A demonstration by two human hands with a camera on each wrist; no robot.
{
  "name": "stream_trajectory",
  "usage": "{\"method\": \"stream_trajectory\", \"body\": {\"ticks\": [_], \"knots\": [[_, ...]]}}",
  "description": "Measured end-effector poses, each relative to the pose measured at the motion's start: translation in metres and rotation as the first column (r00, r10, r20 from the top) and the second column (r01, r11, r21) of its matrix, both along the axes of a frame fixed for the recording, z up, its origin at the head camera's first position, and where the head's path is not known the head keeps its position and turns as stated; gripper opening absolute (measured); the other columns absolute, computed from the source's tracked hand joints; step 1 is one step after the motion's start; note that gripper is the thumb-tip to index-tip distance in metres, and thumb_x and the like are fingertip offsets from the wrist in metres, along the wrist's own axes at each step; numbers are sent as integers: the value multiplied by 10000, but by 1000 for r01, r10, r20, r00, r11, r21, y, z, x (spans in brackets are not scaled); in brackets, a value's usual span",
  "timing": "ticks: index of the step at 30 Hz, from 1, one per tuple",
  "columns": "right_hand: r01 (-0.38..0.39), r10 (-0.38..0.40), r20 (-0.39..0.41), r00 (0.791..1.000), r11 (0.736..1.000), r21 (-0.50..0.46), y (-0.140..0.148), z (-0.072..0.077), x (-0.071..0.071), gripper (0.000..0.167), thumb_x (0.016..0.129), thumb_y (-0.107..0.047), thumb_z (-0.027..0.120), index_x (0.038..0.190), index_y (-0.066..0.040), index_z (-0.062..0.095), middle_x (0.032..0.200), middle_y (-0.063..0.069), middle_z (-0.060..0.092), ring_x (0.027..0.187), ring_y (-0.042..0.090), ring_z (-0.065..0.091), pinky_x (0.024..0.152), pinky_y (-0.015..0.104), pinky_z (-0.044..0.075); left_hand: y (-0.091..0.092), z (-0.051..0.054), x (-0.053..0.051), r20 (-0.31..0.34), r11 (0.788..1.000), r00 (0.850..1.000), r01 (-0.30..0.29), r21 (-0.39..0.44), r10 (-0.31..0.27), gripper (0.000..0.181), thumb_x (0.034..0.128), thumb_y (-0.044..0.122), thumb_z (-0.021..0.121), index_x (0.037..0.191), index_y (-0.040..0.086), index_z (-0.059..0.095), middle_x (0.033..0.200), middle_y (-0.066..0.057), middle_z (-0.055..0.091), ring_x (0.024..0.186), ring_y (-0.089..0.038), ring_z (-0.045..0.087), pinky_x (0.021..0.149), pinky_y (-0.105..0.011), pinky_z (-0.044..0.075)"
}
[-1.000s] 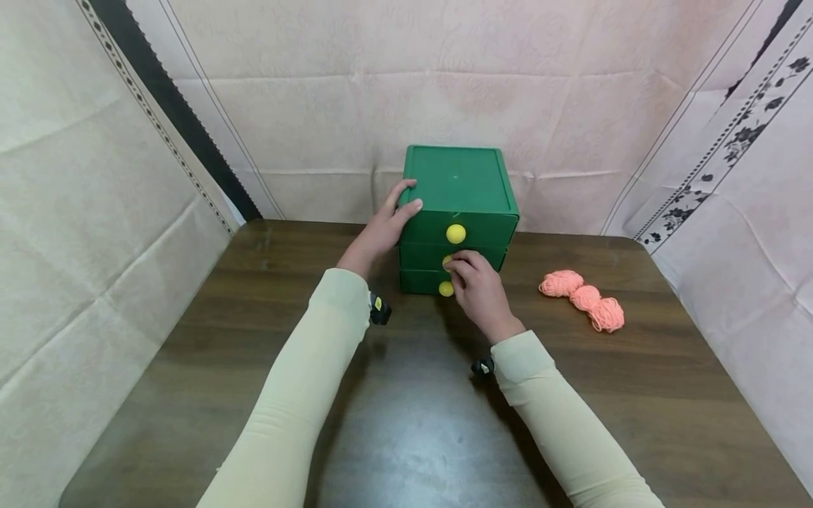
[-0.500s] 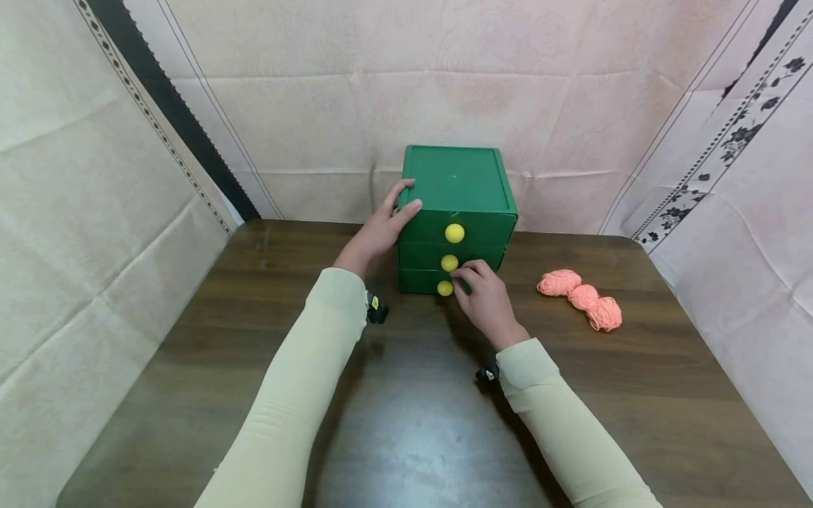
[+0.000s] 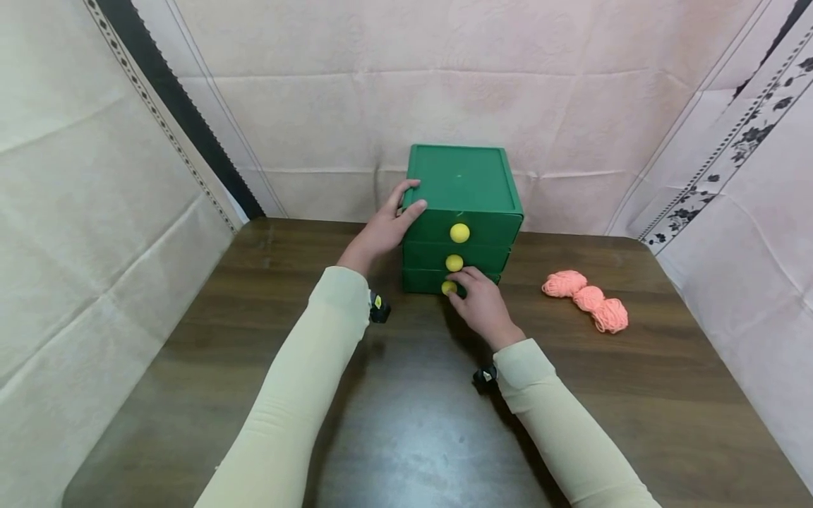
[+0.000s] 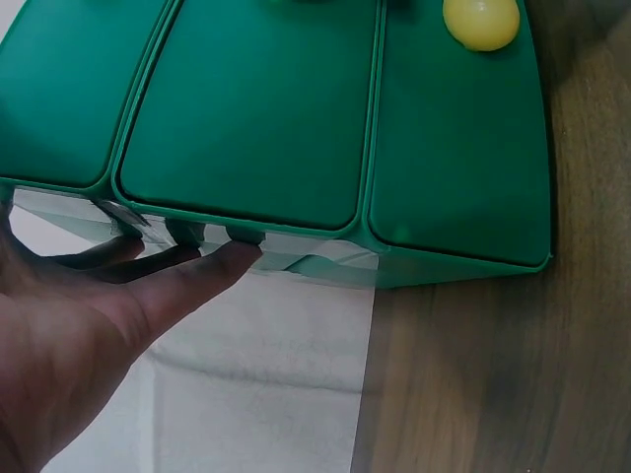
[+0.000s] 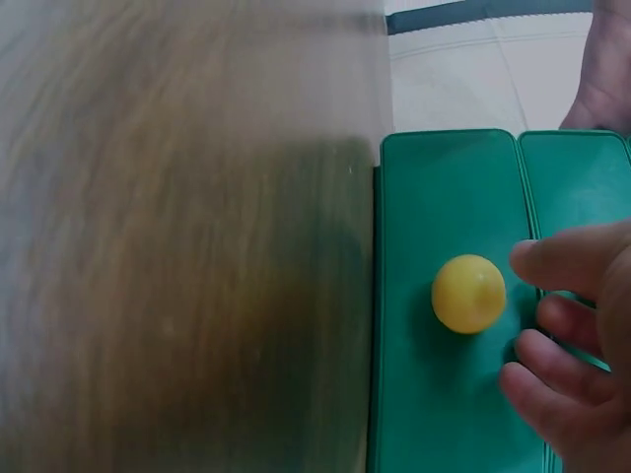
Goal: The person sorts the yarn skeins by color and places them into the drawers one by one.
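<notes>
Shifting from knob to knob: right hand (image 3: 481,305), earlier at the middle knob (image 3: 454,262), now beside the bottom knob (image 3: 448,288). The work in hand has, by judgement, passed from the middle drawer (image 5: 580,182) to the bottom drawer (image 5: 449,197); both appear closed.

Right fingers (image 5: 572,372): loosely bent, spread apart, gripping nothing. The right wrist view shows a gap beside the bottom knob; contact with the thumb cannot be told from the head view.

Left hand (image 3: 381,231): unmoved at the upper left side of the drawer chest, fingers extended and resting against it, thumb over the top edge; probably steadying.

Drawer chest (image 3: 466,180): green, seemingly plastic, upright at the far side of the brown wood-grain surface (image 3: 406,409), before a pale cloth backdrop (image 3: 470,77). Three stacked drawers; plain fronts with rounded corners; one round yellow knob apiece, the top knob (image 3: 460,233) included. Flat top, raised rim.

Coral yarn (image 3: 589,299): one item, three bunches in a row, lying right of the chest, apart from it.
</notes>
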State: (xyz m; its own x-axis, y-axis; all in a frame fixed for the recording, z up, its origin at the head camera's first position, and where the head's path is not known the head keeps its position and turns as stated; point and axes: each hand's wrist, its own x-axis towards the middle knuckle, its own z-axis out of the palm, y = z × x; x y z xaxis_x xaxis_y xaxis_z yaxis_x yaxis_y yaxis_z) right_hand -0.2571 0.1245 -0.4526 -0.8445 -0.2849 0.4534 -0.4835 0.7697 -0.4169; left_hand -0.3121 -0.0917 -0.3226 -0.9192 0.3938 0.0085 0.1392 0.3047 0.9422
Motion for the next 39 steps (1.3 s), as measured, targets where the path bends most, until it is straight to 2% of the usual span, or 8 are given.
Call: {"method": "stream_trajectory", "body": {"ticks": [2, 8, 12, 19, 25, 29, 36, 39], "knots": [[0, 0, 21, 1000, 1000, 12, -2, -1, 0, 209, 878, -147, 717, 1074, -75, 701, 1089, 79, 639, 1024, 247, 620, 907, 414, 520, 1, -4, -4, -15, 1000, 1000, -4, -4, 4, 571, 982, 527, 449, 1488, 416, 208, 1596, -67, 205, 1429, -314, 311, 1086, -517, 366], [7, -12, 79, 997, 998, 64, -6, -4, -1, 233, 879, -126, 713, 1105, -73, 691, 1110, 86, 633, 1082, 286, 607, 923, 432, 511, 4, -26, -22, -97, 1000, 995, -17, -1, 17, 573, 925, 631, 456, 1438, 504, 236, 1574, -37, 252, 1395, -292, 367, 1069, -518, 383], [5, -13, 74, 997, 994, 106, -8, -3, -1, 232, 867, -95, 718, 1097, -68, 700, 1132, 93, 635, 1092, 322, 596, 941, 444, 500, 5, -27, -23, -104, 1000, 994, -21, 4, 22, 577, 897, 674, 461, 1414, 531, 249, 1572, -47, 253, 1396, -295, 365, 1068, -526, 379], [-21, 25, -23, 999, 984, 175, -11, -3, -3, 205, 839, -21, 715, 1044, -33, 727, 1100, 110, 649, 1008, 312, 592, 914, 411, 503, 3, -28, -24, -88, 999, 996, -33, 4, 33, 578, 878, 692, 471, 1394, 550, 253, 1568, -16, 266, 1390, -277, 370, 1075, -525, 373], [-23, 29, -31, 999, 982, 189, -13, -4, -4, 193, 842, 13, 690, 1026, -28, 735, 1087, 117, 649, 978, 310, 589, 903, 402, 498, 2, -29, -25, -83, 999, 996, -34, 8, 35, 574, 891, 673, 473, 1403, 539, 250, 1573, -3, 259, 1396, -276, 359, 1080, -523, 371], [-15, 17, -11, 1000, 979, 203, -12, -3, -3, 191, 855, 8, 677, 1033, -32, 732, 1100, 115, 647, 981, 312, 587, 908, 406, 500, 2, -25, -23, -68, 1000, 997, -24, 9, 25, 576, 920, 626, 476, 1431, 504, 238, 1580, -6, 251, 1402, -269, 351, 1087, -517, 365], [-20, 18, 8, 1000, 977, 213, -11, -2, 3, 192, 857, 16, 665, 1031, -31, 731, 1090, 108, 642, 978, 304, 589, 909, 394, 502, 3, -5, -5, -30, 1000, 1000, -1, -3, 0, 586, 990, 495, 456, 1501, 372, 198, 1593, -51, 226, 1405, -292, 349, 1090, -510, 366], [-24, 23, 9, 1000, 976, 219, -12, -1, 6, 194, 856, 20, 664, 1030, -31, 731, 1087, 107, 639, 975, 297, 590, 900, 386, 506, 3, -3, -3, -31, 1000, 1000, -2, -5, 2, 599, 988, 495, 461, 1506, 358, 191, 1587, -59, 235, 1394, -286, 363, 1078, -502, 383]]}}
